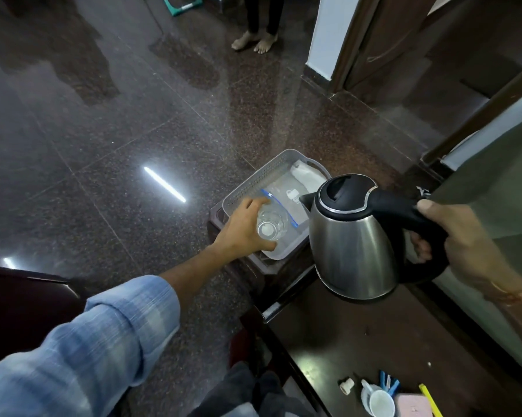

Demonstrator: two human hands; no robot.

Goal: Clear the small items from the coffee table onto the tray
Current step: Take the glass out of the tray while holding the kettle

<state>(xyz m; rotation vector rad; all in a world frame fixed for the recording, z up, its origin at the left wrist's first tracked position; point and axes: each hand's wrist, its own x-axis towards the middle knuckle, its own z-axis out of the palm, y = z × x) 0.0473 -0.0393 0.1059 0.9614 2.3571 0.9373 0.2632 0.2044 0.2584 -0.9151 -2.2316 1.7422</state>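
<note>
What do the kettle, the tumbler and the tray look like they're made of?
Kettle: brushed steel by its streaky sheen; the matte black lid and handle look plastic.
Tumbler: clear, probably glass.
Tray: dull grey perforated walls, likely plastic.

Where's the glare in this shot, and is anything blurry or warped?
Head view: a bright tube-light reflection streaks the polished floor, with a smaller glint at the left edge; the steel kettle shows soft sheen, not blown out. Wide-angle distortion bends the door frame and the blue sleeve. The glass in the left hand is slightly soft.
</note>
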